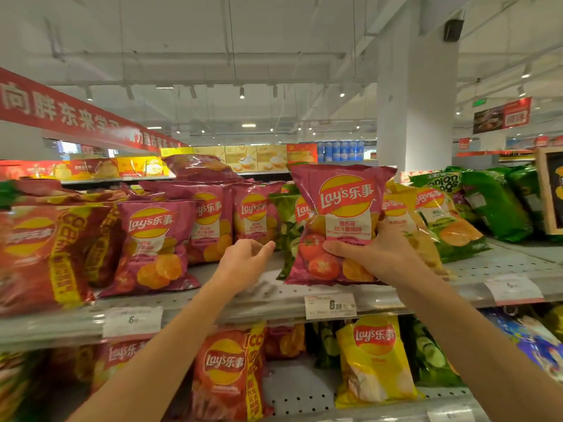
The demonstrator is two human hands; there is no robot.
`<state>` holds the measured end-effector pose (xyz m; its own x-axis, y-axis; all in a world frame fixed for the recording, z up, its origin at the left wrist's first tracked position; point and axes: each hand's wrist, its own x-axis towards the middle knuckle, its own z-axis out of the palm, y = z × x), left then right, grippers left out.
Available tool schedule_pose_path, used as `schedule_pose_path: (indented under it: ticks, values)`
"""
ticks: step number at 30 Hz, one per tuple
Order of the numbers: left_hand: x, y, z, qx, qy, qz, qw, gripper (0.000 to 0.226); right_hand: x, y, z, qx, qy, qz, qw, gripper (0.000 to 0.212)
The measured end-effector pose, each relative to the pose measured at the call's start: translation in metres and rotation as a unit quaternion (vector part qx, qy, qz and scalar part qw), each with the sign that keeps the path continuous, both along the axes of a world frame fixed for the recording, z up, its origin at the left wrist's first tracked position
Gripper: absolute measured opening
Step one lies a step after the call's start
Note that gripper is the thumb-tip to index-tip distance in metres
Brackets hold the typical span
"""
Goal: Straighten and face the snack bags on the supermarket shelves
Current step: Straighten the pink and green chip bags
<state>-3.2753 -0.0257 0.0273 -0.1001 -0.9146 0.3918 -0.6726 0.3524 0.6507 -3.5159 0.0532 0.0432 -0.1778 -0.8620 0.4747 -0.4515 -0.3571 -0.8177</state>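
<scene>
My right hand [370, 249] grips a magenta tomato-flavour chip bag [338, 214] by its lower right part and holds it upright, face forward, on the top shelf [274, 295]. My left hand [243, 263] hovers over the bare shelf to the left of that bag, fingers loosely curled and holding nothing. More magenta bags [155, 245] stand in a row at the left and behind. A green cucumber bag [288, 226] leans behind the held bag. Yellow bags [426, 220] lean at the right.
Large red bags [45, 254] crowd the far left. Green onion-ring bags [487, 202] lie at the right next to a wooden frame [548, 193]. Price tags [330, 306] hang on the shelf edge. The lower shelf holds red [227, 370] and yellow bags [374, 360].
</scene>
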Motion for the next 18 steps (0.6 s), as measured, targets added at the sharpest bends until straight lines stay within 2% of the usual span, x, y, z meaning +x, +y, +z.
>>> schedule_pose_path:
  ticks: [2,6,10,14,18]
  values:
    - [0.03,0.023,-0.011,-0.096,-0.07,0.054,0.991,0.041,0.021,-0.011,0.001,0.011,-0.003,0.012,1.0,0.058]
    - [0.078,0.064,-0.031,-0.23,-0.208,0.156,0.938,0.031,0.072,-0.036,0.001,0.001,-0.014,0.046,0.999,0.06]
    - [0.109,0.083,-0.044,-0.228,-0.305,0.197,0.903,0.038,0.119,-0.063,-0.001,0.044,0.009,0.057,0.997,0.048]
    - [0.122,0.086,-0.051,-0.22,-0.32,0.185,0.903,0.047,0.15,-0.083,-0.009,0.112,-0.031,0.102,0.988,0.046]
    - [0.122,0.086,-0.052,-0.234,-0.32,0.18,0.9,0.047,0.167,-0.099,-0.016,0.154,-0.047,0.124,0.979,0.056]
